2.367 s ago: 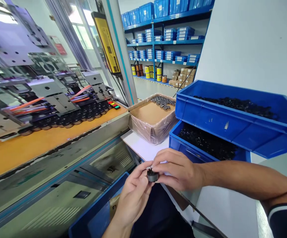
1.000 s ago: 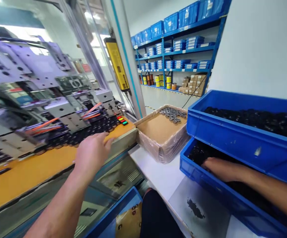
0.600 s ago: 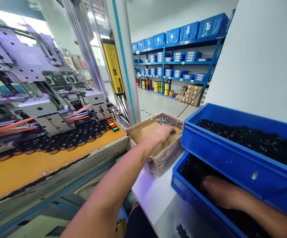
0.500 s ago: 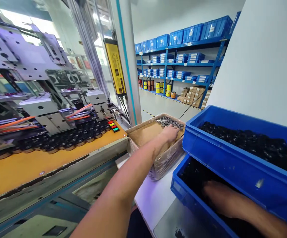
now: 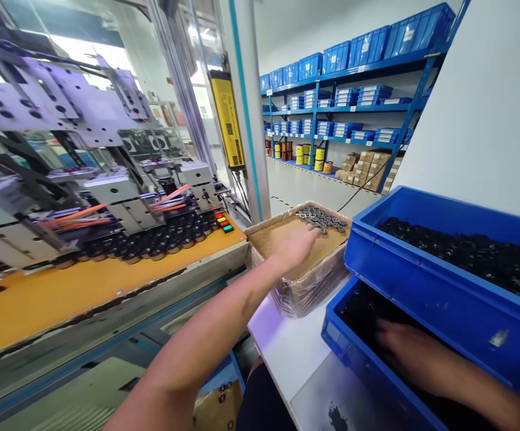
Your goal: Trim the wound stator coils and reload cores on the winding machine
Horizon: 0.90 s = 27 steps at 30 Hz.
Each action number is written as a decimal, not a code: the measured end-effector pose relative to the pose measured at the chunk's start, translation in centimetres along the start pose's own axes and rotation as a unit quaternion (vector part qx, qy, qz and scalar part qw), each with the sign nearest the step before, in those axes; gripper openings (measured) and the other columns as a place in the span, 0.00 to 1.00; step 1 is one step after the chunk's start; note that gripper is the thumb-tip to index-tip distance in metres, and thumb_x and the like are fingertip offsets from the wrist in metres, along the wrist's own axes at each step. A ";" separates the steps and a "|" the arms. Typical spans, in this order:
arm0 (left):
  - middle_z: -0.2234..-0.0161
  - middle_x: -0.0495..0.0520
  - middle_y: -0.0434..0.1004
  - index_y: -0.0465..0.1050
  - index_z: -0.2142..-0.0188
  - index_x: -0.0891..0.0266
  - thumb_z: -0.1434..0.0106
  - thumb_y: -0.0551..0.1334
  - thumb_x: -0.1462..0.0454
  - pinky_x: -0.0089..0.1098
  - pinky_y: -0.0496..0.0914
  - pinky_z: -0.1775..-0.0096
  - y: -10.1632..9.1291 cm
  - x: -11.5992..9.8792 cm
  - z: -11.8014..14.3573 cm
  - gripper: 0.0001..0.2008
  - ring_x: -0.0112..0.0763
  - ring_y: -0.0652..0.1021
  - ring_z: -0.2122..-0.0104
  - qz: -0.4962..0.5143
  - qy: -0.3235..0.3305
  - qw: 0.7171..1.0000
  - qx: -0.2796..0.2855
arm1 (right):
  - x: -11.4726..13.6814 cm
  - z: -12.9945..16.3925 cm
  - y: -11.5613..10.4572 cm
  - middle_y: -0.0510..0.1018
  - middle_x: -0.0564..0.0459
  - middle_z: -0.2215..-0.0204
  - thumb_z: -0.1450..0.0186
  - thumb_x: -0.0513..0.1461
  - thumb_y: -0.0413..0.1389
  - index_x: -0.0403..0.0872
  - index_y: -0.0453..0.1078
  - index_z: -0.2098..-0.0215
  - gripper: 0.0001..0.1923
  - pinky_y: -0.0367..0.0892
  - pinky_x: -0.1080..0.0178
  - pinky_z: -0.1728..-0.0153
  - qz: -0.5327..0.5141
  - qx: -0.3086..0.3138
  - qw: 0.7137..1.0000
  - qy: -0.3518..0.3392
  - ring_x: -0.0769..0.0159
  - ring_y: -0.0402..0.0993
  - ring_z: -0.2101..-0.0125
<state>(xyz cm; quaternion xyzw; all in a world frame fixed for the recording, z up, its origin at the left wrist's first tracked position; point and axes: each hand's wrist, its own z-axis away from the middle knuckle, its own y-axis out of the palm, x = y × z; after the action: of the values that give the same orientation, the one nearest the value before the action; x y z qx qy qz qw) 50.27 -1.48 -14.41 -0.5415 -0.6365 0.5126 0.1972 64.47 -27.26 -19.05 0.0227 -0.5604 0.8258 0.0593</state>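
Observation:
My left hand (image 5: 296, 243) reaches into a plastic-wrapped cardboard box (image 5: 305, 287), fingertips near a heap of small metal rings (image 5: 323, 219) at the box's far corner; whether it holds one is hidden. My right hand (image 5: 406, 353) lies inside the lower blue bin (image 5: 345, 341), palm down among black parts (image 5: 363, 311), its fingers not visible. An upper blue bin (image 5: 404, 269) filled with black parts (image 5: 466, 251) overhangs it.
A machine with grey plates (image 5: 75, 114) and orange cables (image 5: 80, 214) stands at left over an orange deck (image 5: 62, 293) lined with black round parts (image 5: 161, 242). Indicator buttons (image 5: 224, 222) sit by a yellow light-curtain post (image 5: 227, 123). Blue shelving (image 5: 354, 96) lines the back.
Both hands held one black part earlier. My left hand then swept past the orange deck to the cardboard box, and my right hand went into the lower blue bin.

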 end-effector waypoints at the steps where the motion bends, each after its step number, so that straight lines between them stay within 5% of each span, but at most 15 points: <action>1: 0.54 0.57 0.80 0.74 0.52 0.64 0.34 0.61 0.68 0.41 0.74 0.52 -1.1 -0.3 1.9 0.11 0.36 0.80 0.56 0.027 -0.011 0.999 -0.033 | -0.1 0.0 0.2 0.75 0.36 0.49 0.36 0.29 0.48 0.42 0.77 0.58 0.16 0.71 0.53 0.49 0.001 -0.024 1.000 -0.005 0.49 0.75 0.49; 7: 0.56 0.61 0.81 0.76 0.56 0.66 0.37 0.63 0.70 0.30 0.77 0.62 -5.5 -3.8 17.1 0.09 0.31 0.81 0.64 0.163 -0.075 0.966 -0.184 | -0.7 -1.0 1.5 0.76 0.47 0.68 0.29 0.38 0.46 0.46 0.74 0.66 0.15 0.72 0.60 0.66 -0.053 -0.228 0.963 -0.133 0.60 0.77 0.68; 12: 0.57 0.56 0.83 0.80 0.60 0.59 0.41 0.67 0.70 0.25 0.77 0.61 -6.7 -7.0 26.6 0.10 0.29 0.82 0.63 0.392 -0.139 0.876 -0.243 | 1.2 -1.3 -0.3 0.80 0.49 0.67 0.30 0.38 0.52 0.45 0.75 0.61 0.10 0.74 0.62 0.64 -0.066 -0.423 0.882 -0.197 0.62 0.79 0.66; 15: 0.58 0.53 0.84 0.81 0.58 0.53 0.43 0.68 0.71 0.22 0.77 0.63 -7.3 -8.4 29.2 0.14 0.24 0.81 0.68 0.438 -0.144 0.853 -0.247 | 5.5 -0.6 -2.2 0.79 0.48 0.63 0.31 0.37 0.54 0.46 0.75 0.60 0.08 0.73 0.61 0.59 -0.073 -0.471 0.853 -0.213 0.63 0.77 0.62; 18: 0.56 0.53 0.83 0.81 0.59 0.52 0.42 0.68 0.71 0.22 0.77 0.64 -7.5 -9.3 30.5 0.14 0.25 0.81 0.68 0.444 -0.137 0.848 -0.253 | 11.3 0.7 -3.2 0.75 0.48 0.65 0.33 0.34 0.56 0.45 0.75 0.60 0.06 0.72 0.65 0.65 -0.114 -0.512 0.805 -0.278 0.67 0.74 0.65; 21: 0.55 0.55 0.83 0.82 0.61 0.53 0.43 0.69 0.71 0.25 0.78 0.62 -7.3 -9.9 31.4 0.13 0.29 0.82 0.65 0.453 -0.141 0.843 -0.253 | 16.3 2.2 -2.6 0.75 0.50 0.68 0.33 0.33 0.57 0.44 0.72 0.61 0.03 0.71 0.68 0.69 -0.178 -0.482 0.774 -0.371 0.69 0.72 0.68; 27: 0.60 0.54 0.85 0.83 0.60 0.53 0.48 0.72 0.72 0.26 0.79 0.61 -5.9 -11.0 31.4 0.16 0.33 0.84 0.64 0.485 -0.150 0.827 -0.241 | 19.1 3.4 -0.1 0.76 0.49 0.72 0.32 0.33 0.56 0.42 0.69 0.65 0.02 0.71 0.68 0.68 -0.189 -0.451 0.743 -0.457 0.70 0.72 0.70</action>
<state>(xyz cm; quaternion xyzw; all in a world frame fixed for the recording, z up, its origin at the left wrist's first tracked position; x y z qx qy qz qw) 25.74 -24.38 -18.38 -0.7273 -0.4175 0.4471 -0.3112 45.43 -29.04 -15.72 0.4738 -0.8114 0.3393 -0.0455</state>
